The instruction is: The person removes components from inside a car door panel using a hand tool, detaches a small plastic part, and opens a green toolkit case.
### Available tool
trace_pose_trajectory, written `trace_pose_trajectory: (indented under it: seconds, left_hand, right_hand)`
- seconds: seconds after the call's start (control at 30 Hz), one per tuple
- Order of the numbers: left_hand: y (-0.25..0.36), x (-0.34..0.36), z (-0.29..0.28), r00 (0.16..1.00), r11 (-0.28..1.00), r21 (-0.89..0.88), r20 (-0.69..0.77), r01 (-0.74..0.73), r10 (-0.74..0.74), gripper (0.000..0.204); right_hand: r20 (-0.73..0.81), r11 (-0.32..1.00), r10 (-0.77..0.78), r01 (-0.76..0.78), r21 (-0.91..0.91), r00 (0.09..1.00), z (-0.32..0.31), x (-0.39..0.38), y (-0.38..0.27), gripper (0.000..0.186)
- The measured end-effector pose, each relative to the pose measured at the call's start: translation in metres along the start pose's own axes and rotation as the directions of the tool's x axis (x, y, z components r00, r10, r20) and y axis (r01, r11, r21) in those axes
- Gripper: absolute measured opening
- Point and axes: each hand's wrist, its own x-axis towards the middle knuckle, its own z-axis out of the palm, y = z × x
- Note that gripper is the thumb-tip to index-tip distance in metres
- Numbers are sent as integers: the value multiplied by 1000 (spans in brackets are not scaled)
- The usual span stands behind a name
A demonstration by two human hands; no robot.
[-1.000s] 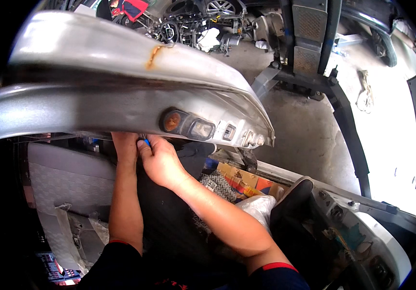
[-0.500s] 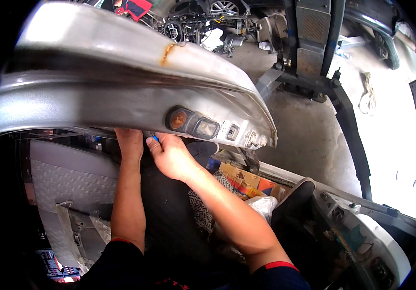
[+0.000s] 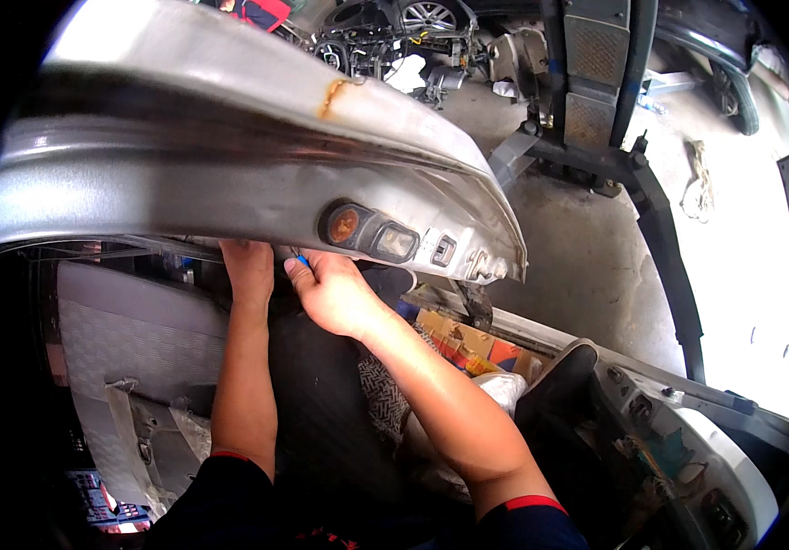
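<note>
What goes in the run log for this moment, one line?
left hand under silver car panel edge | right hand grip on small blue-tipped tool | amber lamp above | grey seat below

- Left hand point(image 3: 248, 268) and right hand point(image 3: 332, 293) are both bare, no gloves, rings or watch visible.
- Forearms bare up to short sleeves.
- Sleeves dark navy, each edged with a thin red band at the hem.
</note>
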Motion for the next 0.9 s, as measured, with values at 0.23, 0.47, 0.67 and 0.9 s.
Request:
trace_pose_trajectory:
  seconds: [0.23, 0.47, 0.67, 0.9]
  left_hand:
    - [10, -3, 10, 1000, 1000, 7, 19, 14, -15, 38]
    - [-3, -1, 7, 998, 996, -74, 47, 47, -44, 35]
    - [0, -2, 11, 999, 998, 60, 33, -3, 1, 42]
    - [9, -3, 14, 998, 988, 148, 62, -34, 25, 41]
  right_hand:
    - [19, 991, 48, -50, 123, 999, 2, 0, 3, 27]
    - [181, 856, 218, -277, 437, 959, 0, -2, -16, 23]
    - [163, 913, 300, -333, 234, 940, -16, -16, -40, 25]
    - [222, 899, 348, -392, 198, 911, -42, -34, -69, 27]
